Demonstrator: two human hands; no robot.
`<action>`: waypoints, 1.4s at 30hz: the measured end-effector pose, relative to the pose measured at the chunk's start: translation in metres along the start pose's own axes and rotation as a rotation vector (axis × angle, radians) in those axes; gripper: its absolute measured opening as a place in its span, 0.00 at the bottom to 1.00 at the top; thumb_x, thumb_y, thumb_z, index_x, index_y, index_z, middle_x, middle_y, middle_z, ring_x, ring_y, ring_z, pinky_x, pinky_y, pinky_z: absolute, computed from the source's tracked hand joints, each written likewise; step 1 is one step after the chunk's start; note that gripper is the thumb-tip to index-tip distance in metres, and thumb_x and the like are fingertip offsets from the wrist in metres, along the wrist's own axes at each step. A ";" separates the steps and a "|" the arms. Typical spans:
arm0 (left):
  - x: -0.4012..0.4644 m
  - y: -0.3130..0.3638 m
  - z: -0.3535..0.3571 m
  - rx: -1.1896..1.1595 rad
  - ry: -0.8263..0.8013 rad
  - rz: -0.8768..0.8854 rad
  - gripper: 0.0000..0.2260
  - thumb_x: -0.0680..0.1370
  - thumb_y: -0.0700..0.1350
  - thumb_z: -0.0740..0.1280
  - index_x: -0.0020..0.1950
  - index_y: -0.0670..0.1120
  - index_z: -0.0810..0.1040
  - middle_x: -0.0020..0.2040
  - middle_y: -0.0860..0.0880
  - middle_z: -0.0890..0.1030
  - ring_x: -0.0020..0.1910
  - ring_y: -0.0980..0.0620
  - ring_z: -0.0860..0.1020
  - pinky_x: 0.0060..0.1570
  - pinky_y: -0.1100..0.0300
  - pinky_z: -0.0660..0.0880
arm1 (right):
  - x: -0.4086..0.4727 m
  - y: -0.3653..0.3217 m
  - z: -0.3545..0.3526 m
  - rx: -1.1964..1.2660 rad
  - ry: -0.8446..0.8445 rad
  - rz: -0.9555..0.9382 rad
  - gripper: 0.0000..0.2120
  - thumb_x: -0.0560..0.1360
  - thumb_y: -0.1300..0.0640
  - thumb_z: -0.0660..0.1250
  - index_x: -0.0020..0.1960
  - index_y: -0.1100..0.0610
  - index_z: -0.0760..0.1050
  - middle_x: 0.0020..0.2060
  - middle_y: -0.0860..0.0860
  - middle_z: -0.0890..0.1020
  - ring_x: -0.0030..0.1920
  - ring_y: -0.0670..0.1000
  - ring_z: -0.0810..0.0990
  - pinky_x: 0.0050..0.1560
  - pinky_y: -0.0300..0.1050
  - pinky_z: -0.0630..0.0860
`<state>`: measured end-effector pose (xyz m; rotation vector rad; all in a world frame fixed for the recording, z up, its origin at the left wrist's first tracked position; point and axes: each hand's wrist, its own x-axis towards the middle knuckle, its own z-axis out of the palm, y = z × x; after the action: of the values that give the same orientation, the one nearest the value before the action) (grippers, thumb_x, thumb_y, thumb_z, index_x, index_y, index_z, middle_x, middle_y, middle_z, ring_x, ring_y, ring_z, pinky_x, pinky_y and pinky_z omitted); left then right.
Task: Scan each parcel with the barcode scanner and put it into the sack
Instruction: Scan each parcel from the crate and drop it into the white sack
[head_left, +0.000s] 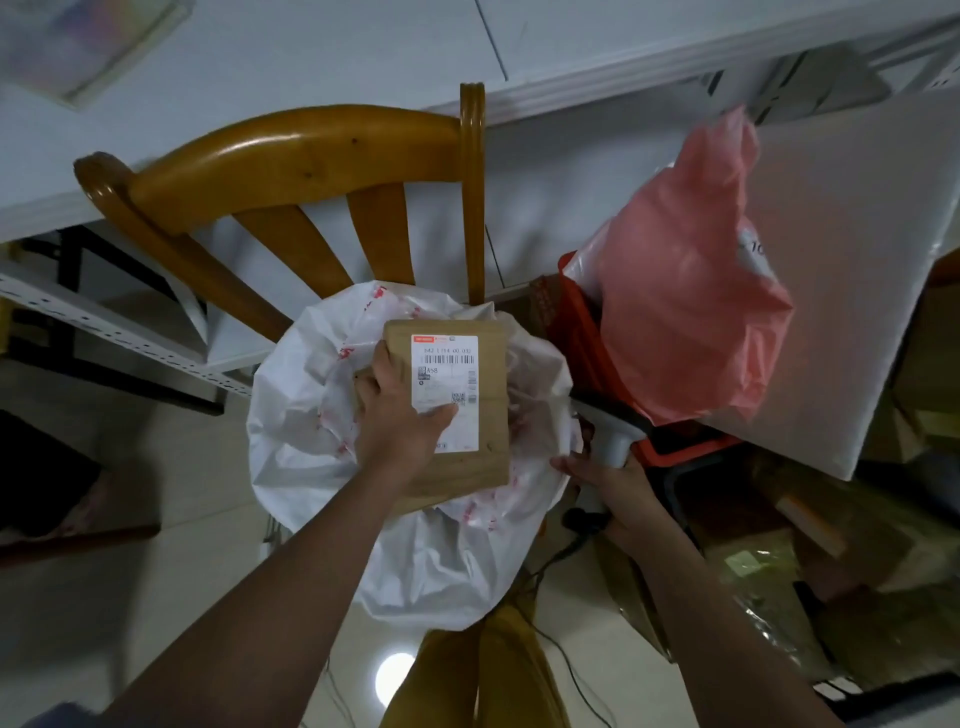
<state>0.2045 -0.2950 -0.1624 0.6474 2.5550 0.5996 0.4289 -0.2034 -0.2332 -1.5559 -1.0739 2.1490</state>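
Brown cardboard fills the grip of the left hand (395, 410); its thumb lies across the lower part of the white shipping label (445, 387) and its fingers wrap the left edge of the parcel (467, 410); the box is flat and rectangular, label up, with a barcode near the label's top and a small square code lower right; it hangs directly over the open mouth of the white sack (306, 395), tilted a little, its near corner low against the plastic.

The sack's rim spreads wide on all sides of the parcel, with more free room to the left than to the right; red print marks its creased folds; the wooden chair (291, 171) stands just beyond its far edge, against a white table (260, 62).

On the right, the right hand (618, 493) is clenched around the handle of the white barcode scanner (615, 441), whose head points up and left toward the sack's right rim; a dark cable trails from it to the near floor.

A red crate (582, 317) sits just right of the sack, holding a pink plastic bag (685, 291); a large white flat package (852, 260) leans behind it, crowding that side.

Both forearms reach in from the near edge, the left one long and straight toward the parcel.
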 end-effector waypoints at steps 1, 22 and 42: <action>-0.003 0.003 0.002 0.026 0.000 0.002 0.47 0.72 0.55 0.74 0.78 0.51 0.45 0.76 0.45 0.56 0.73 0.41 0.62 0.66 0.40 0.70 | -0.006 -0.007 -0.001 -0.008 0.019 0.005 0.25 0.68 0.65 0.78 0.63 0.60 0.77 0.55 0.60 0.84 0.55 0.62 0.83 0.57 0.65 0.79; 0.002 -0.071 -0.062 -0.162 0.085 -0.228 0.16 0.77 0.41 0.69 0.63 0.38 0.75 0.60 0.39 0.77 0.61 0.40 0.75 0.56 0.54 0.72 | -0.046 -0.096 0.047 -0.118 0.233 -0.047 0.15 0.68 0.65 0.77 0.51 0.62 0.77 0.46 0.60 0.83 0.48 0.61 0.83 0.51 0.62 0.81; 0.086 -0.153 -0.071 -0.659 0.019 -0.691 0.11 0.77 0.45 0.71 0.45 0.38 0.74 0.42 0.43 0.77 0.31 0.47 0.77 0.38 0.55 0.80 | -0.042 -0.079 0.067 -0.231 0.408 -0.084 0.11 0.69 0.66 0.76 0.48 0.62 0.78 0.40 0.57 0.83 0.44 0.60 0.84 0.44 0.55 0.82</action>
<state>0.0492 -0.3926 -0.2072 -0.4447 2.1713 1.0837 0.3694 -0.2014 -0.1384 -1.9044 -1.2441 1.5988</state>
